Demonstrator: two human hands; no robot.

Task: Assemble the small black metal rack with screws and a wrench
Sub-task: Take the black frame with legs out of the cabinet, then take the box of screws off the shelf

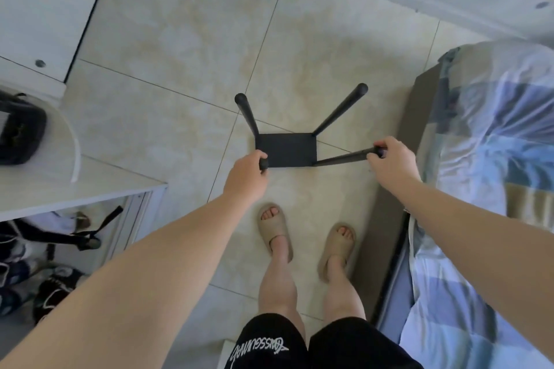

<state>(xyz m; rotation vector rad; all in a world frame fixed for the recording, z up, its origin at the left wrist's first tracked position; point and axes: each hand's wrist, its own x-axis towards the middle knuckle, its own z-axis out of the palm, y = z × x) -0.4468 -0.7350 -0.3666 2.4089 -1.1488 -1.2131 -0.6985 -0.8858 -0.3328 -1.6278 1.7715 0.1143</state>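
We see the small black rack (286,150) upside down in front of the person, over the tiled floor (180,39), between the white desk (75,186) and the bed (494,129). Its flat black plate is low and its 4 legs point up toward the camera. We cannot tell if the plate touches the floor or hangs just above it.

The left hand (245,177) grips the end of the near left leg, with the fingers curled round it. The right hand (392,160) holds the end of the near right leg (341,158) in the same way, fingers wrapped over the tip. The 2 far legs (246,112) are free and spread apart.

Below the rack we see 2 feet in beige slippers (274,231) and black shorts (299,344). A black bag (21,129) lies on the desk, and the bed carries blue checked bedding.
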